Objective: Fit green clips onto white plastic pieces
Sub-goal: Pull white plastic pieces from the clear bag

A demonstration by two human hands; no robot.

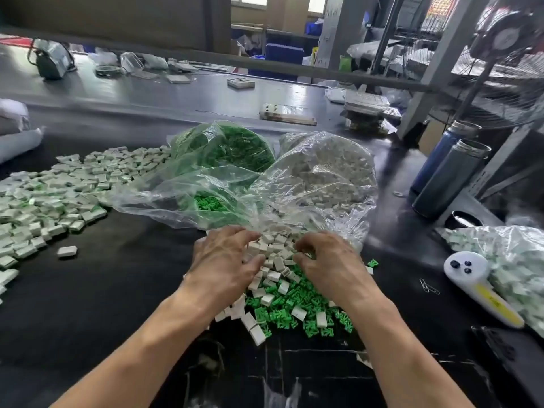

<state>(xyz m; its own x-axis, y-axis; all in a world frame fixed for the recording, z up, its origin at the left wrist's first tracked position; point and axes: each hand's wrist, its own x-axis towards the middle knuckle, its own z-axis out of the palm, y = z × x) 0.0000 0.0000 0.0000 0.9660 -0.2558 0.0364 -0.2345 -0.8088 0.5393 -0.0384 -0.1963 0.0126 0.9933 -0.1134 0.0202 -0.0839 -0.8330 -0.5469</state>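
At the lower centre of the frame, both hands rest on a mixed heap on the dark worktop point(117, 290). The left hand point(226, 263) lies flat with fingers spread over the white plastic pieces point(272, 254). The right hand point(329, 266) has curled fingers dug into them; whether it grips one cannot be told. Green clips point(297, 313) lie just below.

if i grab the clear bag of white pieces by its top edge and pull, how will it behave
The clear bag of white pieces looks thin and crinkled, so it would probably stretch and sag rather than lift stiffly. Its mouth lies open by the hands, and loose white pieces sit there already, so more would likely spill. It is bulging full, so probably fairly heavy.
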